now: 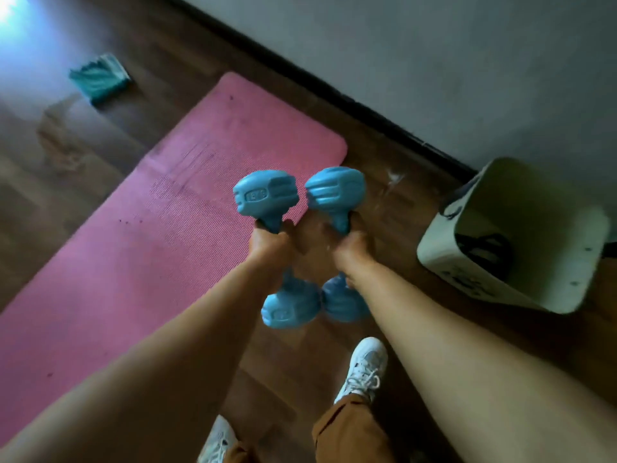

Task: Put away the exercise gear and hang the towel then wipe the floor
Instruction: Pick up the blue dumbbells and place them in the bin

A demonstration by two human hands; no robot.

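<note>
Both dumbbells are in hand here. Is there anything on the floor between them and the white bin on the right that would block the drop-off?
Nothing visible does. The left hand and right hand each grip a blue dumbbell over the wooden floor; only bare floor lies between them and the white bin. The bin's mouth is open, with some dark items inside.

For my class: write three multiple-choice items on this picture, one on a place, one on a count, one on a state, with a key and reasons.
1. Where is the white bin?
A. on the mat
B. on the floor by the wall
C. in a hand

2. How many blue dumbbells are held?
A. one
B. two
C. three

3. How does the pink mat lie?
A. rolled up
B. folded
C. flat

Key: B, it stands at the right near the wall; B, left hand and right hand grip one each; C, it lies spread on the floor.
</note>
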